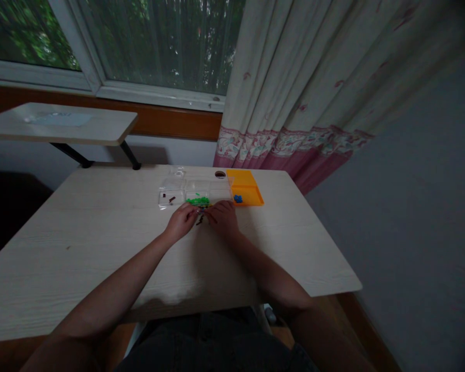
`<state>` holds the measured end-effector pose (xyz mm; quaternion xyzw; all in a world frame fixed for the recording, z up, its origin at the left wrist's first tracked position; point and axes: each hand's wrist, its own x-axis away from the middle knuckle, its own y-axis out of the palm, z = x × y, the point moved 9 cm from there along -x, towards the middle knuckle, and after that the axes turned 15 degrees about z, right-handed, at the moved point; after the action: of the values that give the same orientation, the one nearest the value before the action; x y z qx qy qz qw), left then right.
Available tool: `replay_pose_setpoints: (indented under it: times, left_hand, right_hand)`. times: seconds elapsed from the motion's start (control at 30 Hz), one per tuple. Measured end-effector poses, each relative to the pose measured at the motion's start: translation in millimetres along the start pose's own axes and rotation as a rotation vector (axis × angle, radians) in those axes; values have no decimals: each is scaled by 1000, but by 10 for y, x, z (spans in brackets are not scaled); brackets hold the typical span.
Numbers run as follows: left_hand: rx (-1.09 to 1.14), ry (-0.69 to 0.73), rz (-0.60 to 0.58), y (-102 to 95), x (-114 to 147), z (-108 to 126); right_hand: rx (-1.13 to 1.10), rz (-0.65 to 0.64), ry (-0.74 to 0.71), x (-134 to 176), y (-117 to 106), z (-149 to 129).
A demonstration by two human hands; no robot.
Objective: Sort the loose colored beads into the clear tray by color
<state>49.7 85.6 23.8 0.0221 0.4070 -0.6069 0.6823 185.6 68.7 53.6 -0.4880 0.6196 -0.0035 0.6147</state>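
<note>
My left hand (180, 222) and my right hand (225, 218) meet fingertip to fingertip low over the table, just in front of a clear plastic tray (172, 205). Both are closed in a pinch. Whatever lies between the fingertips is too small and dim to name. Small dark pieces (199, 222) lie on the table beneath the fingers. Behind the fingertips is a heap of small green pieces (198, 200) in the tray's middle compartment. A few dark brown pieces (172, 199) sit in its left compartment.
An orange open case (251, 195) with small blue pieces (237, 198) stands right of the tray. A small round dark item (220, 175) lies behind. A raised shelf (112, 124) stands at the back left; a curtain (271, 103) hangs behind the table (101, 248).
</note>
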Motion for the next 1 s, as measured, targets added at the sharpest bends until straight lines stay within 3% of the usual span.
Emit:
replay_pose_setpoints:
  times: [0.33, 0.57, 0.8, 1.0]
  left_hand:
    - [-139, 266, -239, 179, 127, 314]
    - [-222, 341, -290, 254, 158, 364]
    - [-276, 365, -287, 284, 161, 373]
    - [-242, 360, -284, 278, 148, 396]
  right_hand:
    - [132, 147, 321, -64, -284, 910]
    - [278, 246, 474, 56, -523, 1404]
    - [330, 171, 471, 146, -421, 1538]
    - [302, 229, 475, 156, -435, 1542]
